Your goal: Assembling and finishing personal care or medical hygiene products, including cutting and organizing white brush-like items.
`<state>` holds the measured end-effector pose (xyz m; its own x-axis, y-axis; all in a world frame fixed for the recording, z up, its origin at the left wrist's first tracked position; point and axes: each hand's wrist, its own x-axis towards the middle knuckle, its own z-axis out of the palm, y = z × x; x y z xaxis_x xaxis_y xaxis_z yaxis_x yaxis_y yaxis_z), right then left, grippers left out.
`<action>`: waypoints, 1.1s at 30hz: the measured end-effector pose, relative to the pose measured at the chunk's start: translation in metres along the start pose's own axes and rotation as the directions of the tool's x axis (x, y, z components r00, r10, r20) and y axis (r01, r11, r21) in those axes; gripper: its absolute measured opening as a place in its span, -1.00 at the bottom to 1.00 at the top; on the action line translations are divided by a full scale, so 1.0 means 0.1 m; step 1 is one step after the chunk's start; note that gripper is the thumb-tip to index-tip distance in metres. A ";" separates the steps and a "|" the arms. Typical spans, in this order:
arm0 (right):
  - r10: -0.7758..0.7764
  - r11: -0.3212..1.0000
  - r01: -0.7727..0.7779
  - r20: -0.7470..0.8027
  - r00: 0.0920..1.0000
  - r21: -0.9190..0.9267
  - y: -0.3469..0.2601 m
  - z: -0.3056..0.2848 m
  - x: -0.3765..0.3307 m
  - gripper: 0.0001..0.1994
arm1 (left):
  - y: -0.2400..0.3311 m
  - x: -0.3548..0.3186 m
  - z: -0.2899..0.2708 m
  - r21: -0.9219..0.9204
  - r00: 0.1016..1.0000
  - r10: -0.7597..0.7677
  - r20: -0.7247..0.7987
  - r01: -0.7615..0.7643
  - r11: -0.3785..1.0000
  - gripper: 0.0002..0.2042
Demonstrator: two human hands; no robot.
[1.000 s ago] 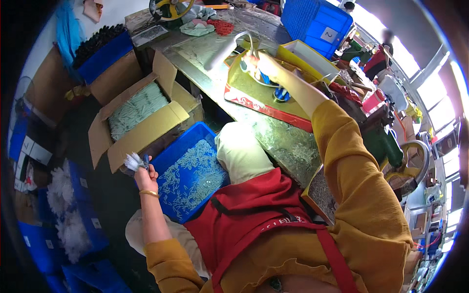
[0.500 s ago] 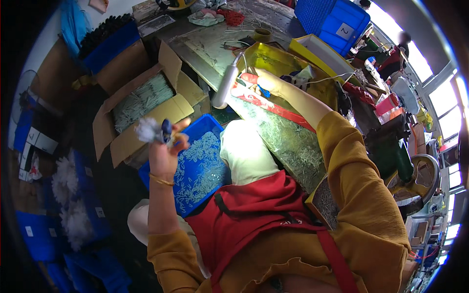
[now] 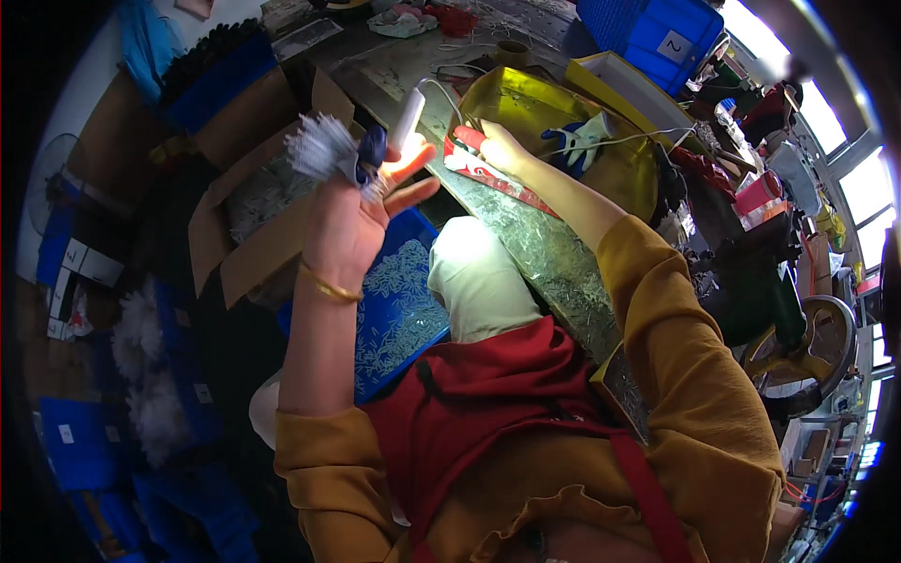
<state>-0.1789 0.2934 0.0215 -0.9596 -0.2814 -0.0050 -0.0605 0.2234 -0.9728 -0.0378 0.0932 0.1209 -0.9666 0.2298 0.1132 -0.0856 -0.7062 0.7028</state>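
My left hand is raised over the blue tray, gripping a bundle of thin, pale, clear-looking sticks. Something dark blue, perhaps a finger cover, shows at its fingers. Its thumb and another finger stretch toward a white tube-shaped lamp, which lights them. Across the bench edge, my right hand has its fingers drawn together, with red wrapping on one; what they hold is too small to make out. Beneath that hand lies a red-and-white strip. The blue tray holds many small pale pieces.
An open cardboard box with more pale sticks stands left of the tray. On the bench, a yellow tray holds a blue-and-white glove. A blue crate stands behind. A handwheel is at the right.
My left hand has moved up and right with the stick bundle, from beside the box toward the lamp. The lamp appears higher and further left. My right hand stays near the red-and-white strip.
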 end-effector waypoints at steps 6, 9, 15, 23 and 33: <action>-0.053 0.958 0.019 -0.111 0.992 -0.287 0.12 0.00 0.24 -0.77 | 0.11 0.30 -0.08 0.178 0.993 0.077 -0.091 -0.060 0.982 -0.85; -0.050 0.979 0.033 -0.078 0.996 -0.199 -0.02 0.11 0.11 -0.79 | 0.14 0.28 -0.18 0.225 0.985 0.097 -0.146 -0.062 0.972 -0.85; -0.225 0.967 0.222 0.006 0.974 0.129 0.41 -0.31 0.34 -0.77 | 0.01 0.61 -0.26 0.217 0.990 0.141 -0.009 -0.136 0.967 -0.87; -0.130 0.816 0.159 0.093 0.987 -0.556 -0.06 -0.02 0.10 -0.72 | 0.15 0.28 -0.42 0.272 0.978 0.124 -0.171 -0.074 0.959 -0.84; 0.096 0.938 -0.062 0.083 0.992 -0.342 -0.20 0.03 0.12 -0.40 | 0.18 0.21 -0.42 0.343 0.978 0.121 -0.171 -0.056 0.938 -0.85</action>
<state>-0.1884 0.2825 0.0396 -0.9348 -0.3352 -0.1175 -0.0911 0.5459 -0.8329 -0.0695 0.0571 0.1070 -0.9968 0.0250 0.0761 0.0570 -0.4454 0.8935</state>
